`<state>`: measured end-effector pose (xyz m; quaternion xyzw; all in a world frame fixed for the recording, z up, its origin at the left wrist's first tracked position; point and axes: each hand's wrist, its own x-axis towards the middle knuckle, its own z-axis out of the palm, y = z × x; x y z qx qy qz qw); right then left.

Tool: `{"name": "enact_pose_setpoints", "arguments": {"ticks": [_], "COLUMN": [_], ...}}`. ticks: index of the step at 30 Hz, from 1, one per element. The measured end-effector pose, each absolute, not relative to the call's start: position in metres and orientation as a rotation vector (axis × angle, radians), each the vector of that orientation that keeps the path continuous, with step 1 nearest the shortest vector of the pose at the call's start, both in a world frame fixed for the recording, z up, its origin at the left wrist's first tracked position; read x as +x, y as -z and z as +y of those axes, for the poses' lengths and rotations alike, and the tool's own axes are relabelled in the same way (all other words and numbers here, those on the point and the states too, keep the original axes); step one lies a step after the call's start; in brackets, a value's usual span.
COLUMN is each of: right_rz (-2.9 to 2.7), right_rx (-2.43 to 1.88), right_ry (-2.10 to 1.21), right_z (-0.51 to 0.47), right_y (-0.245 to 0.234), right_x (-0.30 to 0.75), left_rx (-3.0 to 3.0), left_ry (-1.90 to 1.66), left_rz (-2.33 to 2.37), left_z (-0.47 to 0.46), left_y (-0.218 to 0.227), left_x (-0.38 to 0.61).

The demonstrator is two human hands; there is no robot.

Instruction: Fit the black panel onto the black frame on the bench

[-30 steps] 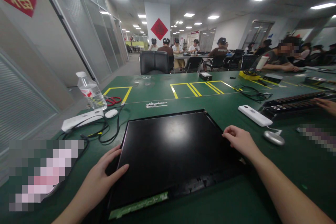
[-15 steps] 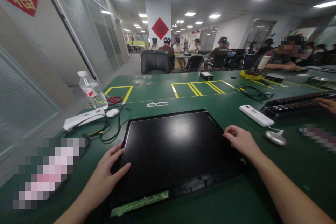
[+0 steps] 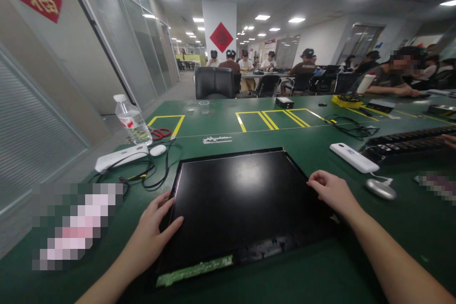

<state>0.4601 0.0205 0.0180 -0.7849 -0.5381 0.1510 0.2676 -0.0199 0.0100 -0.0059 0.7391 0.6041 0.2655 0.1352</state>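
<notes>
A black flat display panel (image 3: 242, 204) lies face up on the green table (image 3: 320, 270) in front of me, with a thin green circuit strip (image 3: 194, 270) along its near edge. My left hand (image 3: 153, 235) grips the panel's left edge, thumb on top and fingers curled round the side. My right hand (image 3: 333, 192) rests on the panel's right edge with fingers bent over it.
At the left stand a water bottle (image 3: 132, 121), red scissors (image 3: 160, 133), a white power strip (image 3: 119, 157) and black cables (image 3: 149, 175). At the right lie a white device (image 3: 354, 157), a silver mouse (image 3: 381, 189) and a black keyboard (image 3: 409, 142). Other people sit at tables behind.
The view has shifted slightly, so everything sits a little further right in the frame. Both hands keep their hold on the panel's edges.
</notes>
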Motion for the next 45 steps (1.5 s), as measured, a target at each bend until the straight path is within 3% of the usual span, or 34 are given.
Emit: {"name": "enact_pose_setpoints", "arguments": {"ticks": [12,23,45], "right_rz": [-1.476,-1.474,-1.409], "right_rx": [-2.134,-2.203,-2.185], "right_ry": [-0.356,-0.444,-0.481], "right_z": [0.019,0.019,0.022], "right_y": [-0.006,-0.009,-0.007], "right_x": [0.443,0.43,0.426], "left_rx": [2.292,2.478,2.616], "left_ry": [-0.541,-0.194,-0.115], "left_rz": [1.709,1.236,1.045], "left_z": [-0.006,-0.02,-0.024], "left_y": [-0.005,-0.043,-0.049], "left_x": [-0.04,-0.059,-0.053]}}
